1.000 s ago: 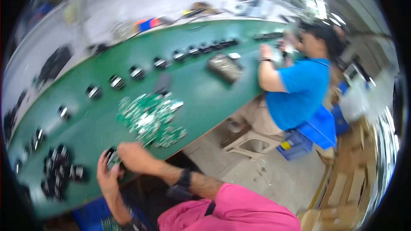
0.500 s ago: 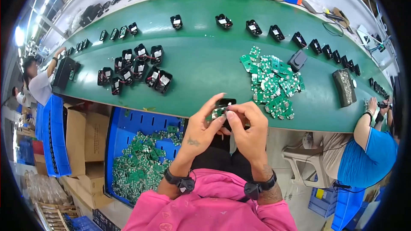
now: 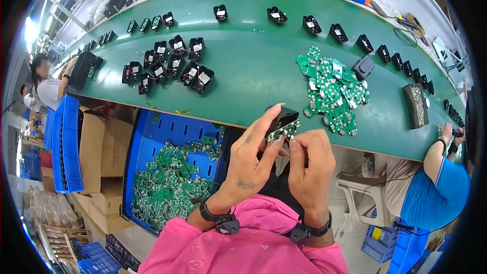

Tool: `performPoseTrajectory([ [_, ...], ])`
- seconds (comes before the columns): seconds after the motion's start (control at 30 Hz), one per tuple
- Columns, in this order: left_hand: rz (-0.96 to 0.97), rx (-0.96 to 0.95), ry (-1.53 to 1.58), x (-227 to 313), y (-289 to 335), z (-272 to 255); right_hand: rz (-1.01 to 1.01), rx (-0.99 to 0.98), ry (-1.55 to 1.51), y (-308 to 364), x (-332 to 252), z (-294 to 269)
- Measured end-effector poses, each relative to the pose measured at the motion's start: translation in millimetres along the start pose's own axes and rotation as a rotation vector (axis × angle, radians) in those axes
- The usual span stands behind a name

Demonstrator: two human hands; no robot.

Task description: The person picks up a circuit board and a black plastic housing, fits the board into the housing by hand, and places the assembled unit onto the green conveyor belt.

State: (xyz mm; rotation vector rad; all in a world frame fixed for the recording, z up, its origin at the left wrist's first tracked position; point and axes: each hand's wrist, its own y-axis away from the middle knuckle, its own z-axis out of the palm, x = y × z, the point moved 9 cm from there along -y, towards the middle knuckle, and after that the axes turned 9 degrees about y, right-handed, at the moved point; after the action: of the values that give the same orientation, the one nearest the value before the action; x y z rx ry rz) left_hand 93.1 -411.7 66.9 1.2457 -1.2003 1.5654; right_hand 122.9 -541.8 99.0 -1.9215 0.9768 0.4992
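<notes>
Just off the bench's near edge, my left hand grips a small black plastic housing between fingers and thumb. A green circuit board lies tilted along the open side of that housing, with my left thumb against its lower edge. My right hand is closed in a pinch at the board's right end; what sits between its fingertips is too small to make out. Beyond my hands, a heap of loose green circuit boards is spread on the bench.
Black housings with red wires cluster left on the green bench; more line its far side. A black block touches the board heap. A blue bin of boards stands below left. Co-workers sit at both sides, one in a blue shirt.
The housing has turned and risen slightly to the right, showing more of its black shell and the board. My right hand has shifted right and down to the board's end. The whole view has shifted.
</notes>
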Motion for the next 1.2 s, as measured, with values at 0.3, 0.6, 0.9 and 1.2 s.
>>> performPoseTrajectory([
  [0.3,0.236,-0.054,-0.341,24,3,3,-0.032,-0.184,0.138,-6,-12,-2],
  [0.6,0.283,-0.172,-0.522,32,8,13,-0.010,-0.345,0.182,-7,-8,1],
  [0.9,0.183,-0.271,-0.466,22,6,13,0.021,-0.386,0.141,-4,-4,4],
  [1.2,0.246,-0.256,-0.629,29,6,16,0.028,-0.365,0.161,-5,-2,8],
])
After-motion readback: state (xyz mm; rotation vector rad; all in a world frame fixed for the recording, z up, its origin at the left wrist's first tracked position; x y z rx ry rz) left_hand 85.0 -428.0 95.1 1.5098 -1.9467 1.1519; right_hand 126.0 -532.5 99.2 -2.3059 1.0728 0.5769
